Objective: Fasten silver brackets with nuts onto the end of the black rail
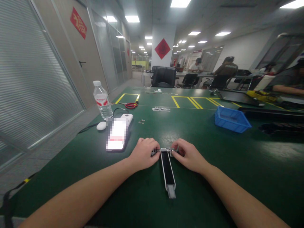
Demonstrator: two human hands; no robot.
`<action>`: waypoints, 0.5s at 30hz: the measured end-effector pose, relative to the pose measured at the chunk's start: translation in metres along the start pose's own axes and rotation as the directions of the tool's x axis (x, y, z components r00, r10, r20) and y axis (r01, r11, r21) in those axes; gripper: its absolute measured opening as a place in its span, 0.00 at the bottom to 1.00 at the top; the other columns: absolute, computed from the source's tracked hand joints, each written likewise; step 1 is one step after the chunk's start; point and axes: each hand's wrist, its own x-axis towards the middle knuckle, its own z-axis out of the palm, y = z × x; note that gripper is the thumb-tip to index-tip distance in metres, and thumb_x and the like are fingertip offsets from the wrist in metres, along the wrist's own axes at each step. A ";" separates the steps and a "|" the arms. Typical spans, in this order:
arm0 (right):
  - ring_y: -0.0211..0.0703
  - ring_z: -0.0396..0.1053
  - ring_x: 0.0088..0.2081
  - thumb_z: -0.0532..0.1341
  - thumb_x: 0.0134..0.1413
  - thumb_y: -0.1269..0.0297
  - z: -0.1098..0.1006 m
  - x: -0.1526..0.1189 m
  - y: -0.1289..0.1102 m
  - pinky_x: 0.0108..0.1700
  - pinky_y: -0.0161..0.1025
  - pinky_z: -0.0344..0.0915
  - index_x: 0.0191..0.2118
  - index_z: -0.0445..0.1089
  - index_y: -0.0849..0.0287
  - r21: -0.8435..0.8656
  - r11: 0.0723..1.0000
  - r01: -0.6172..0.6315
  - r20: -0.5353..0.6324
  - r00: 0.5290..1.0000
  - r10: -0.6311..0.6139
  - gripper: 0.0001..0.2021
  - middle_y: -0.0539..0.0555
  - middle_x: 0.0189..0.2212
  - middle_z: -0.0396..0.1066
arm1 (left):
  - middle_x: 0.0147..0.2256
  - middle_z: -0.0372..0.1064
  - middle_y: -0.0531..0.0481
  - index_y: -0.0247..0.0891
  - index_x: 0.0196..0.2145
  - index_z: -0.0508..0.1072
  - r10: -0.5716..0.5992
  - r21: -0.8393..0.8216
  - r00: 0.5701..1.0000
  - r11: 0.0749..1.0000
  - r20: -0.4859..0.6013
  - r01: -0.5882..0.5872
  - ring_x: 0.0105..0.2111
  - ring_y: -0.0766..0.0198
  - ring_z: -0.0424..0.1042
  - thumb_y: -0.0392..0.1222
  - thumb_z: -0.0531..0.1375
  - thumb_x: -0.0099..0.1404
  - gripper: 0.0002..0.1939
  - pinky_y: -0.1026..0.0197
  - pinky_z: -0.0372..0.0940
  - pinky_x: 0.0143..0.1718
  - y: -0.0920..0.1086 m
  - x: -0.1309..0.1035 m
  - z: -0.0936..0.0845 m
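On the green table in front of me lies a long narrow piece [168, 169] with a black middle and white side rails. A grey flat tab [171, 192] sticks out of its near end. Metal fittings [164, 149] run crosswise at its far end. My left hand [145, 152] has its fingers closed on the dark, knobbly left end of these fittings. At the right end, my right hand [187, 155] pinches a small metal part with thumb and forefinger. The fingers partly hide both ends, so the exact shape of the fittings is unclear.
Left stand a water bottle [102, 100], a lit phone [117, 134] and a white mouse-like object [101, 126]. Beyond are red-handled scissors [131, 105], several small rings [142, 121] and a small packet [161, 109]. A blue bin [231, 119] sits right. People sit farther back.
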 end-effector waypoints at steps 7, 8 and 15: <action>0.35 0.60 0.26 0.57 0.54 0.71 0.000 0.000 0.002 0.30 0.35 0.58 0.32 0.67 0.59 0.009 1.000 0.019 0.010 1.000 -0.020 0.03 0.50 0.28 0.62 | 0.34 0.67 0.52 0.39 0.33 0.68 -0.001 -0.002 1.000 1.000 -0.005 0.001 0.37 0.61 0.65 0.39 0.55 0.60 0.04 0.57 0.54 0.39 0.000 0.000 0.001; 0.36 0.61 0.27 0.56 0.55 0.70 0.000 0.001 0.002 0.31 0.35 0.59 0.31 0.68 0.59 0.012 1.000 0.020 0.012 1.000 -0.020 0.04 0.50 0.29 0.63 | 0.34 0.67 0.52 0.39 0.33 0.68 -0.003 -0.003 1.000 1.000 -0.004 0.003 0.37 0.61 0.65 0.39 0.55 0.60 0.04 0.57 0.54 0.39 0.000 0.000 0.000; 0.37 0.61 0.27 0.54 0.57 0.68 -0.001 0.002 0.000 0.31 0.36 0.59 0.36 0.67 0.59 0.018 1.000 -0.022 -0.011 1.000 0.022 0.05 0.50 0.28 0.63 | 0.34 0.67 0.52 0.38 0.33 0.68 -0.007 -0.011 1.000 1.000 0.005 0.007 0.37 0.61 0.65 0.39 0.55 0.60 0.04 0.57 0.54 0.39 0.002 0.000 -0.002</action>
